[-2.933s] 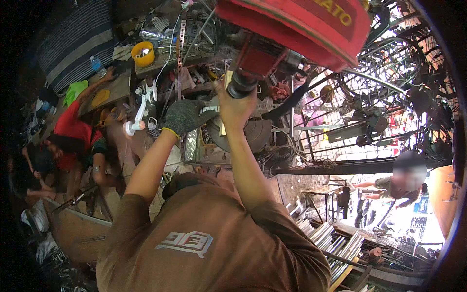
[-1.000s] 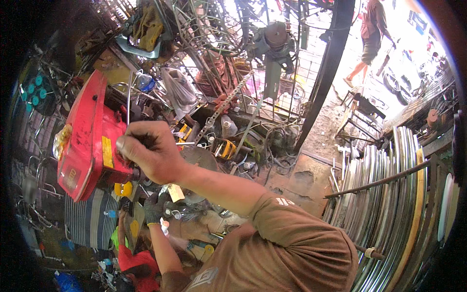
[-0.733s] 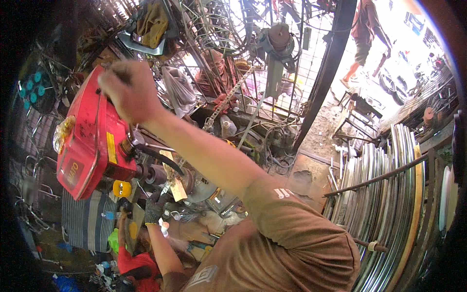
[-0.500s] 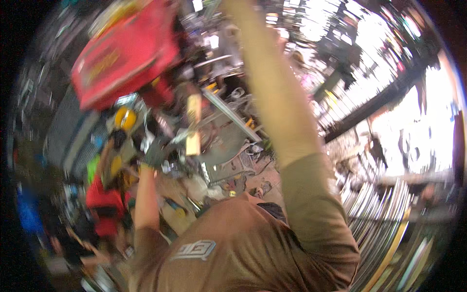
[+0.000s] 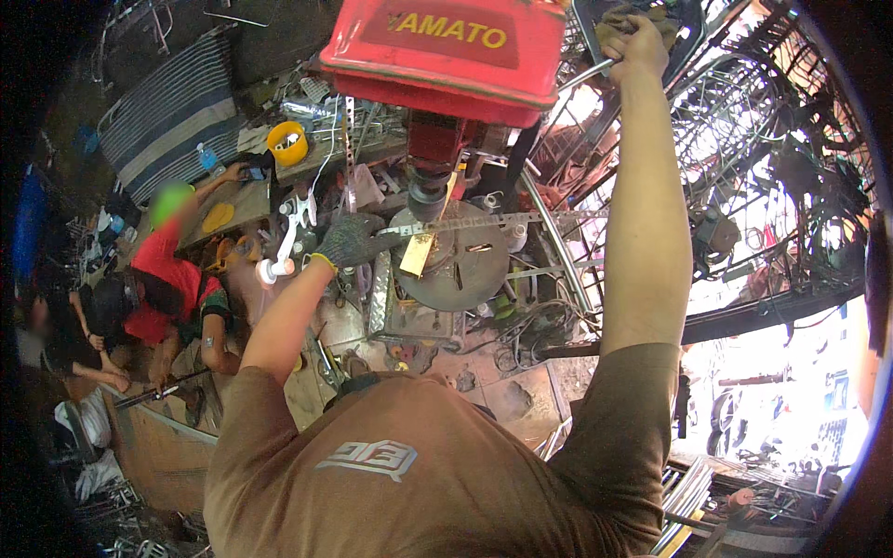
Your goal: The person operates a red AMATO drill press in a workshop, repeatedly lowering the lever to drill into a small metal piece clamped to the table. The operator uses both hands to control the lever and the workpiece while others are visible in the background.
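Cluttered workshop, left hand steadying perforated strip

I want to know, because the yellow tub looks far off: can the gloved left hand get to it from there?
Probably not without letting go. The left hand holds the perforated metal strip on the round drill table; the yellow tub sits apart on the cluttered bench beyond.

A yellow bowl sits at eleven o'clock. A striped grey mat lies at ten. A person in a red shirt crouches at nine.
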Available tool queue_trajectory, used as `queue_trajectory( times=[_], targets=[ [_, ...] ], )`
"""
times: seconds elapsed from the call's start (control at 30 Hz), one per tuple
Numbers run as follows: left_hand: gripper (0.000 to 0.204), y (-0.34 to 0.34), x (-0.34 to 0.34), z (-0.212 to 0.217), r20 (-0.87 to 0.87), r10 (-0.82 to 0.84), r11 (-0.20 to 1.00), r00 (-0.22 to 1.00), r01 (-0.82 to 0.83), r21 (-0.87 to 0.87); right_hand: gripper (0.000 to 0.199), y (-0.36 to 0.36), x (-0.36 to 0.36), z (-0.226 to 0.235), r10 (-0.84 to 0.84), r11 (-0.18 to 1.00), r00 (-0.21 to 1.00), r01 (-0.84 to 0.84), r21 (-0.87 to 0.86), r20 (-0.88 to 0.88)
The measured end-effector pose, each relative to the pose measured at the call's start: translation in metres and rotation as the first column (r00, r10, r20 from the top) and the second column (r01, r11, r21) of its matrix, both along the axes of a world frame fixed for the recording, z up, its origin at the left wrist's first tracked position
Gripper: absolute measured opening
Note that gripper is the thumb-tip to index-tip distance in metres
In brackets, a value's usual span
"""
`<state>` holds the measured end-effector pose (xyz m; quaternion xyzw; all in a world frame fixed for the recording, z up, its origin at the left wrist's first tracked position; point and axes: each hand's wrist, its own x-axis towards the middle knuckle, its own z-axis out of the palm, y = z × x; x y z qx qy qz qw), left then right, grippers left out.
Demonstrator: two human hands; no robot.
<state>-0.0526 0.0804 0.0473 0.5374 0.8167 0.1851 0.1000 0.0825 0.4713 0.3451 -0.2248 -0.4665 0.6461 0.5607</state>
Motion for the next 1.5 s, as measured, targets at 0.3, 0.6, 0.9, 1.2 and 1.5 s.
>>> queue_trajectory(
  times=[0.3, 0.6, 0.9, 1.2, 1.5],
  targets=[
    [0.062, -0.004, 0.003, -0.012, -0.002, -0.016, 0.998, 1.000, 0.016, 0.062, 0.018, 0.011, -0.006, -0.009, -0.003, 1.000, 1.000, 0.002, 0.014, 0.014],
    [0.067, -0.017, -0.013, -0.003, -0.078, -0.024, 0.999, 0.997, 0.022, -0.026, 0.014, 0.011, -0.001, -0.003, 0.074, 0.997, 0.992, -0.074, 0.000, 0.107],
    [0.055, -0.064, -0.003, 0.036, -0.111, -0.002, 0.998, 0.994, -0.005, -0.060, 0.024, 0.005, -0.009, -0.006, -0.064, 0.998, 0.997, 0.065, -0.025, 0.050],
    [0.038, -0.083, 0.025, 0.037, -0.205, 0.109, 0.976, 0.973, -0.065, 0.209, 0.016, 0.027, -0.007, -0.013, 0.065, 0.997, 0.993, -0.069, 0.042, 0.097],
    [0.037, -0.134, 0.103, 0.018, -0.135, 0.307, 0.921, 0.942, -0.258, 0.293, 0.026, 0.001, -0.009, -0.011, -0.103, 0.992, 0.988, 0.093, 0.090, 0.117]
  ],
)
